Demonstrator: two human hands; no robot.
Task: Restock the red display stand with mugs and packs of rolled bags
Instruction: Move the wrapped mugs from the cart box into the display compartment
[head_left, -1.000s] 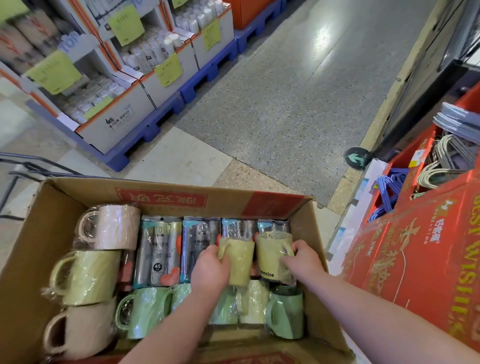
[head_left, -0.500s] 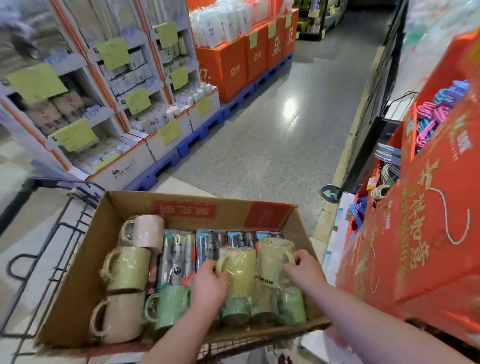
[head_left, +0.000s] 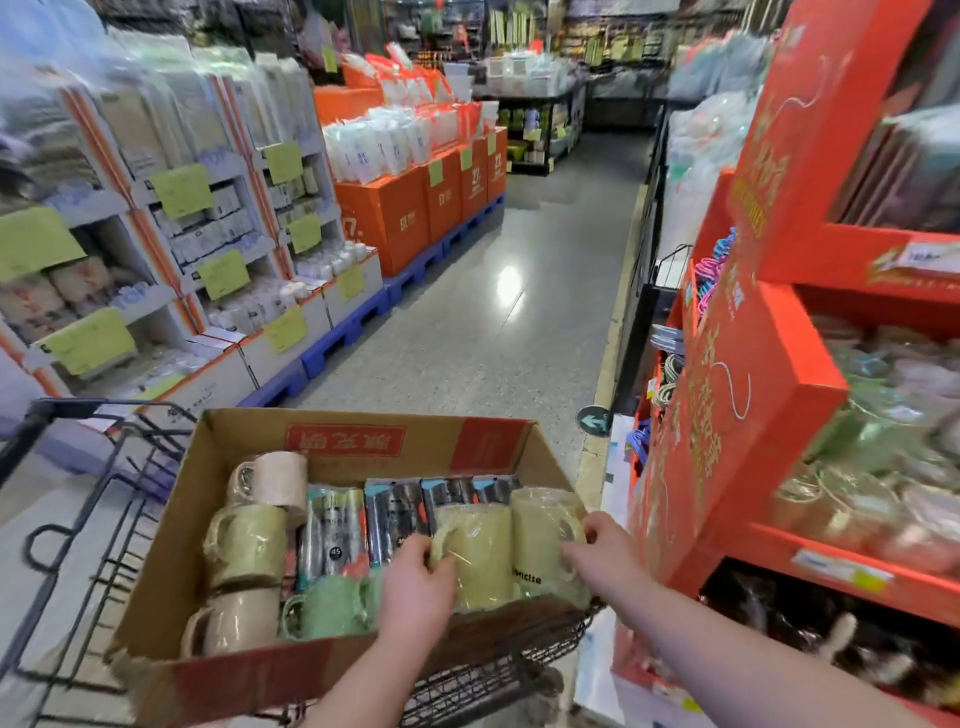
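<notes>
Our left hand (head_left: 415, 584) and right hand (head_left: 602, 558) grip two film-wrapped olive ceramic mugs (head_left: 480, 553), whose slick wrap could let them slip.

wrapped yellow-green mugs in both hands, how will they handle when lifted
Probably slippery: glossy clear film covers the yellow-green mugs, so the left hand and right hand could slide on it. Likely rigid and weighty for their size; they look like ceramic. They may chip if knocked together, since they touch side by side.
</notes>
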